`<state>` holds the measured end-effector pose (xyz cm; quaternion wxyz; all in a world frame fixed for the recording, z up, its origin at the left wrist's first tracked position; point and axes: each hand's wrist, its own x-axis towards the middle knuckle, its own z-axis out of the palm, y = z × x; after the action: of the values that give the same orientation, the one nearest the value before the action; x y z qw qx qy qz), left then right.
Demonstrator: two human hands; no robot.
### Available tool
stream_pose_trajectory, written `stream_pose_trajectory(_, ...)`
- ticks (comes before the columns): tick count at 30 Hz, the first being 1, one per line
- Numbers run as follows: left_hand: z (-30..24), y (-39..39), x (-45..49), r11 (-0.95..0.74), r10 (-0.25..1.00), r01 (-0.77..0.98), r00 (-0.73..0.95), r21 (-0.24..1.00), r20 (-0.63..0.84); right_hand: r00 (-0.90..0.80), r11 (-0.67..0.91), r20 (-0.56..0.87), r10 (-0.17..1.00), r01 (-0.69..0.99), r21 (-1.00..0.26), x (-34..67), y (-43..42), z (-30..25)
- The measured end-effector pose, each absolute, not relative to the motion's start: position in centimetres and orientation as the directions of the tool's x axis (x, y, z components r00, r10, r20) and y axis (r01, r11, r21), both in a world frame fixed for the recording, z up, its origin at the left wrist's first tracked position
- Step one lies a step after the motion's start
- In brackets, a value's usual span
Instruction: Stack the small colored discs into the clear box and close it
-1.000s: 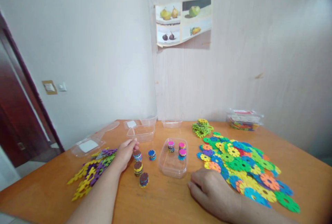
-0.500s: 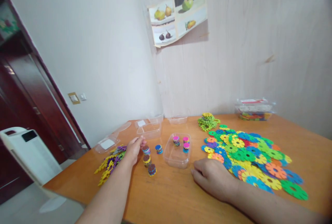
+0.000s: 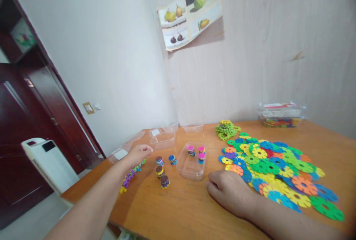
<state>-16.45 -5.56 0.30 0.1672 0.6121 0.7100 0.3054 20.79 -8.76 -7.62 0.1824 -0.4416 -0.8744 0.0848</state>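
My left hand (image 3: pixel 139 153) is raised over the left of the table, its fingers pressed together; whatever they may hold is hidden. Below it lie purple, yellow and green notched pieces (image 3: pixel 132 175), partly covered by my forearm. Right of this hand stand three short stacks of small discs with brown tops, the nearest stack (image 3: pixel 165 182) in front, and one blue-topped stack (image 3: pixel 172 160). A clear plastic box (image 3: pixel 191 174) holds three pink-topped stacks, one being a stack (image 3: pixel 190 151) at its left. My right hand (image 3: pixel 229 190) rests curled on the table beside the box.
A wide pile of coloured flower-shaped discs (image 3: pixel 267 167) spreads to the right. Behind it are a green cluster of joined pieces (image 3: pixel 226 130) and a lidded clear box (image 3: pixel 281 115). Further clear containers (image 3: pixel 164 140) stand along the wall. A white appliance (image 3: pixel 52 165) stands left of the table.
My left hand has drawn back leftward from beside the brown-topped stacks. My right hand keeps its place. The view has turned slightly left.
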Motion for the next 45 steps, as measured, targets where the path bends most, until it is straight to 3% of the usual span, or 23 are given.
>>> stream_pose_trajectory(5,0.2,-5.0,-15.8,0.022,0.996,0.854,-0.064,0.520,0.063,-0.543,0.598,0.250,0.802,0.730,-0.331,20.9,-8.7,-7.9)
stream_pose_trajectory(24,-1.8,-2.7,-15.9,0.085,0.995,0.922,-0.060,0.377,-0.078,-0.535,0.589,0.247,0.808,0.714,-0.378,20.9,-8.9,-7.2)
stream_pose_trajectory(36,-1.9,-2.9,-15.5,0.069,0.997,0.918,-0.048,0.391,-0.063,-0.537,0.593,0.255,0.805,0.710,-0.378,20.9,-8.6,-7.8)
stream_pose_trajectory(45,0.4,-2.4,-12.2,-0.074,0.995,0.925,0.044,0.373,0.087,-0.529,0.581,0.242,0.813,0.722,-0.374,20.9,-8.6,-8.0)
